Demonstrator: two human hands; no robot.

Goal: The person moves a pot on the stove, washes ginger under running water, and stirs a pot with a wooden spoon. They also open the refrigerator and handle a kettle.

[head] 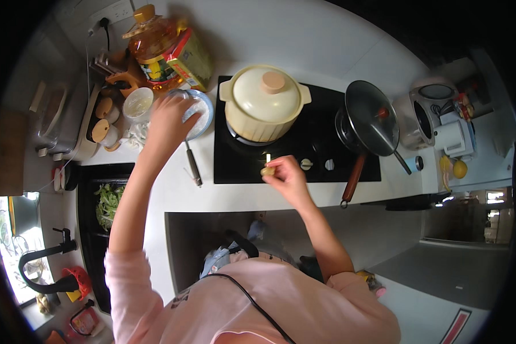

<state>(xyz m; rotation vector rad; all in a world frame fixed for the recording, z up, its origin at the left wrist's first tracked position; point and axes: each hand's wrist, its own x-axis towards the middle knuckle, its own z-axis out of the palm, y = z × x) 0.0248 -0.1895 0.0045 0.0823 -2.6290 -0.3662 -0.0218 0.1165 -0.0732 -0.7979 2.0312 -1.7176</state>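
My left hand [172,114] is over a blue-rimmed dish [207,124] with something white in it; thumb and fingers are spread, but the fingertips are blurred and I cannot tell whether they hold anything. A utensil's dark handle [192,165] sticks out from the dish towards the counter's front. Beside that hand stands a white bowl [138,104]. Above the cooktop's front edge, my right hand [290,178] pinches a small yellowish piece [267,171], too small to name surely. Behind it, a cream lidded pot [262,122] sits on the black cooktop [241,165].
A pan with a glass lid [372,118] rests on the right burner, its red-brown handle [353,178] jutting past the counter edge. An oil jug [155,47] and a box [189,60] stand at the back left. Leafy greens [108,204] lie in the black sink [96,249].
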